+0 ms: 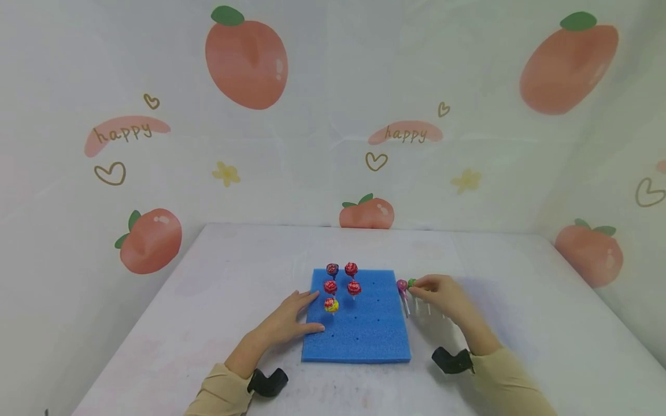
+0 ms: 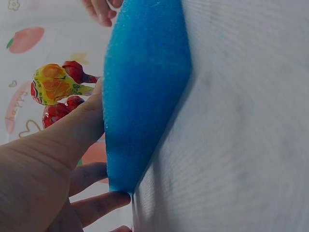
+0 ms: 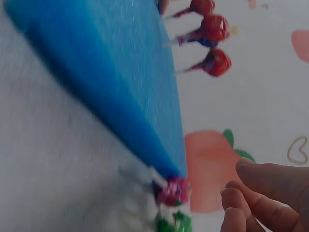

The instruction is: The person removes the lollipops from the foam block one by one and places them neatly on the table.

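A blue foam board [image 1: 382,341] lies on the table, with several small holes in its top. Several wrapped lollipops stand in its left half, among them a yellow-and-red lollipop [image 1: 331,305], a red lollipop [image 1: 354,288] and a dark-wrapped lollipop [image 1: 332,269]. My left hand [image 1: 285,319] rests on the board's left edge, fingers spread. Right of the board lie a pink-purple lollipop [image 1: 402,285] and a green lollipop [image 3: 175,222]. My right hand [image 1: 441,293] hovers by them, thumb and fingers bent loosely with nothing visible between them. It hides the heads of other lollipops, whose white sticks show below.
The white table [image 1: 234,260] extends around the board on all sides. Behind it hangs a pale cloth [image 1: 312,162] printed with peaches, hearts and "happy". Black wrist mounts [image 1: 267,382] sit at both sleeves.
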`<state>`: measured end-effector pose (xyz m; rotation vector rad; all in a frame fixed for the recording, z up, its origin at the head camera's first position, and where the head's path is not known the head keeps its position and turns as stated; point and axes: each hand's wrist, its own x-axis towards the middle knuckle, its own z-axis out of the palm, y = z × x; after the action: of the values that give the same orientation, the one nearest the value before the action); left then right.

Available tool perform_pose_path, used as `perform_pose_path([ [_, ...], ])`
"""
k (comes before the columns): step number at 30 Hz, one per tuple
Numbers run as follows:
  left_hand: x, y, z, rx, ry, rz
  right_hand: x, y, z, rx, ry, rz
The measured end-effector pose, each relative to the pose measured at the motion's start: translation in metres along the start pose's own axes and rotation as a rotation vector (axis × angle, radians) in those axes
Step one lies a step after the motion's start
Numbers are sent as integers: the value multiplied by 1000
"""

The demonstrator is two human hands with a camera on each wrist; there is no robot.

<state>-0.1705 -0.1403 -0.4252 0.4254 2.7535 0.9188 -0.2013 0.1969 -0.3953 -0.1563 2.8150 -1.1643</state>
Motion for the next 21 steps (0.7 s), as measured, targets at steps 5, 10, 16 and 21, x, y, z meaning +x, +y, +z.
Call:
perform_pose_path([
  [5,0,0,0,0,-2,-1,5,-13,15,61,-21,-89],
  [10,-1,1,-1,-3,-6,-3,8,-25,30,67,-32,-173],
  [16,-1,2,-1,-6,-4,-1,13,-35,48,65,-53,-162],
  [21,-1,1,0,-6,-8,-6,16,-40,61,97,-89,-180],
])
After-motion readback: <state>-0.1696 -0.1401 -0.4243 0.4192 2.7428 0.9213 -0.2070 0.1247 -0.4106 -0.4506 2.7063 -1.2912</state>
